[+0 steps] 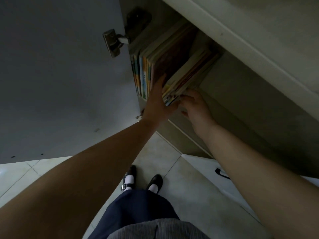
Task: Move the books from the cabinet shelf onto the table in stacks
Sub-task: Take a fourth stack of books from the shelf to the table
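Observation:
Thin colourful books stand in a row on the cabinet shelf point(224, 94). A left group of upright books point(143, 75) stays against the cabinet's side wall. A right bundle of books point(188, 73) leans over to the right. My left hand point(158, 99) reaches in flat between the two groups, fingers along the bundle's left face. My right hand point(195, 107) curls its fingers around the bundle's lower front corner from the right. Both hands press on this bundle. The table is out of view.
The open cabinet door point(60, 75) with its metal hinge point(114, 42) stands close on the left. A shelf board point(241, 37) runs above the books. Below are a tiled floor point(189, 195), my two black shoes and a white panel with a dark handle point(222, 173) at the right.

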### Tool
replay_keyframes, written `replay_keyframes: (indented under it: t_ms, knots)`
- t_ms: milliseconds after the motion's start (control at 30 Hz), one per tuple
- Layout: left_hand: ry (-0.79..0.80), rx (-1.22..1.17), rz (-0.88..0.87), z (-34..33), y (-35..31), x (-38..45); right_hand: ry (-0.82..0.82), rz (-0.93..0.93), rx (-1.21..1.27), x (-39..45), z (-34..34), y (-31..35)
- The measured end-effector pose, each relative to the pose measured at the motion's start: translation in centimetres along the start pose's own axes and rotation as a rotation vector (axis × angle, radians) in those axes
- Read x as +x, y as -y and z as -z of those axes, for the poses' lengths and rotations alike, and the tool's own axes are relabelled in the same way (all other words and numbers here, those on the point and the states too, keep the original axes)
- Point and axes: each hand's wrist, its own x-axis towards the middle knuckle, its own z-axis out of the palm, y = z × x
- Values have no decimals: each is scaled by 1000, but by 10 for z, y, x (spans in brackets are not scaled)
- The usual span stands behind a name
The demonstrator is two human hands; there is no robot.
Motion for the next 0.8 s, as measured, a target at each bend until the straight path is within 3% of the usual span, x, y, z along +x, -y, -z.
replay_keyframes:
  t_ms: [167, 333, 433, 567, 700, 800]
  knots:
    - [27, -29, 140, -12, 13, 19, 84, 73, -14, 4, 8, -7]
    - [-98, -87, 264, -20, 20, 31, 159, 86, -31, 13, 5, -3]
    - [-88, -133, 332, -13, 18, 34, 173, 48, -57, 15, 3, -1]
    - [19, -249, 383, 2, 3, 26, 89, 26, -80, 5, 14, -3]
    - [172, -423, 500, 22, -12, 3, 126, 53, -100, -19, 22, -9]
    - [262, -469, 511, 38, -24, -19, 54, 188, -176, -42, 29, -16]
